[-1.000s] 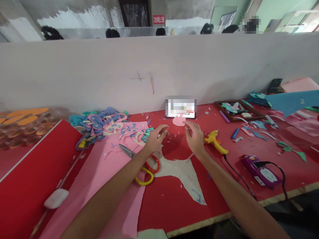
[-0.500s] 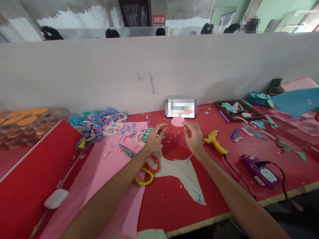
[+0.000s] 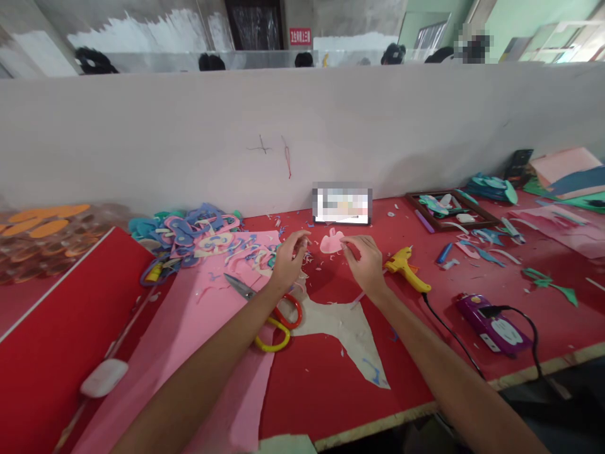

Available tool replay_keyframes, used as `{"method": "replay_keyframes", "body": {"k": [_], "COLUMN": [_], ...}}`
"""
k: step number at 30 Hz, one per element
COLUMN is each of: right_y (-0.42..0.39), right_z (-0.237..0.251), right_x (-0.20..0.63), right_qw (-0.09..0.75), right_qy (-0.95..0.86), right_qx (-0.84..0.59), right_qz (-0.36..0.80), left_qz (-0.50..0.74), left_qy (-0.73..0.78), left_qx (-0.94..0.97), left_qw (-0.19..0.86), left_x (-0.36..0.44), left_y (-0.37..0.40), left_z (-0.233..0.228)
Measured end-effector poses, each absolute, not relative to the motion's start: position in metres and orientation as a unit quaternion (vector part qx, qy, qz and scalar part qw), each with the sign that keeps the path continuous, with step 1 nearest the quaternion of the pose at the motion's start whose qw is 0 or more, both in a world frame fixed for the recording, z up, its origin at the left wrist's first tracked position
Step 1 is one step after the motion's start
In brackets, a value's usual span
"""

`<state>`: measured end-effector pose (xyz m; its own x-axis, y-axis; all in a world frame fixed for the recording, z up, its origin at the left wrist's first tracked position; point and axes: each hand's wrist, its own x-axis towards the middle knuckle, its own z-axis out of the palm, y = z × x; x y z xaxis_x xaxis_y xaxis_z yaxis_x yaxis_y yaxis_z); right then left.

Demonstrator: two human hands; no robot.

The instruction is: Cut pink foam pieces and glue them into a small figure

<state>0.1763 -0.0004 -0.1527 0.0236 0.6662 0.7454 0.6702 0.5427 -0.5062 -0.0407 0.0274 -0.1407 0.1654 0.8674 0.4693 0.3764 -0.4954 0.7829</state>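
Observation:
A small pink cut-out piece [image 3: 332,242] with a rounded outline stands in front of the phone, its right edge pinched between the thumb and forefinger of my right hand [image 3: 366,261]. To the left of it, my left hand [image 3: 289,260] has its fingers curved and its thumb apart from the forefinger; nothing shows between them. Below my left forearm lie scissors [image 3: 246,289] with one red and one yellow handle loop, resting partly on a large pink sheet [image 3: 212,353]. Just right of my right hand is a yellow glue gun [image 3: 407,270].
A lit phone [image 3: 342,207] leans on the white partition [image 3: 189,139]. Piled foam cut-outs [image 3: 198,233] lie left. To the right are a brown frame [image 3: 491,222] with scraps, a purple power box [image 3: 494,325] with cables, and a blue pen [image 3: 444,253]. A cream offcut [image 3: 331,318] lies centrally.
The pink piece in my right hand has come down slightly, away from the phone screen, and turned. My left hand has shifted slightly. At far right, a blue sheet has moved back, uncovering pink and green sheets.

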Motion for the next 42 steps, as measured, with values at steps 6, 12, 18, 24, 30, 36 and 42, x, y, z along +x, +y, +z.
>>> {"method": "replay_keyframes", "body": {"k": [6,12,18,24,30,36,42], "right_y": [0.004,0.004,0.007,0.005,0.001,-0.002,-0.006], "right_z": [-0.155,-0.155,-0.158,-0.154,-0.149,-0.148,-0.146], "right_x": [0.178,0.179,0.179,0.178,0.176,0.171,0.167], "right_qw": [0.547,0.562,0.563,0.575,0.578,0.577,0.579], "right_qy": [-0.667,-0.626,-0.627,-0.617,-0.614,-0.617,-0.616], "right_qx": [-0.502,-0.52,-0.516,-0.516,-0.518,-0.516,-0.509], "right_qz": [0.066,0.149,0.157,0.15,0.143,0.145,0.163], "left_qz": [0.482,0.485,0.484,0.433,0.368,0.319,0.294], "left_qy": [0.428,0.428,0.425,0.424,0.425,0.41,0.4], "left_qx": [0.72,0.718,0.721,0.767,0.823,0.853,0.86], "left_qw": [0.256,0.257,0.255,0.209,0.08,-0.048,-0.121], "left_x": [-0.041,-0.041,-0.041,-0.039,-0.036,-0.034,-0.033], "left_y": [0.027,0.029,0.028,0.026,0.022,0.015,0.012], "left_z": [-0.141,-0.141,-0.141,-0.139,-0.141,-0.142,-0.142]}}
